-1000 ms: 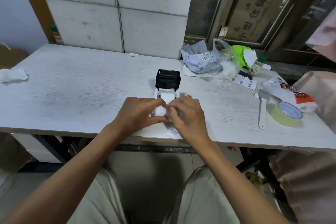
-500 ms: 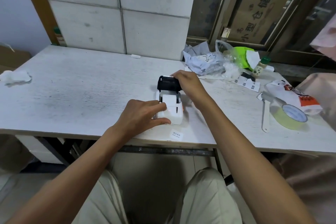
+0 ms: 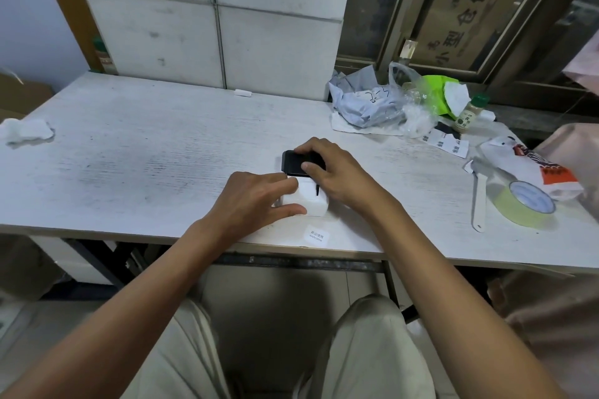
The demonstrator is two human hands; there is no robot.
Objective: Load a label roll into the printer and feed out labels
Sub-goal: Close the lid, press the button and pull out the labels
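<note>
The label printer (image 3: 306, 201) is gripped at its white body by the left hand (image 3: 256, 201); the right hand (image 3: 337, 172) clasps its black lid (image 3: 293, 165). A printed label (image 3: 316, 234) lies just in front, a tape roll (image 3: 525, 204) well right.

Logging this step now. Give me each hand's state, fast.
Left hand: closed around the white printer body, steadying it.
Right hand: gripping the printer's black lid, thumb on its front.

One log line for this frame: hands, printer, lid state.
left hand: steadies printer body | right hand: grips black lid | lid: part open | stage: closing
</note>
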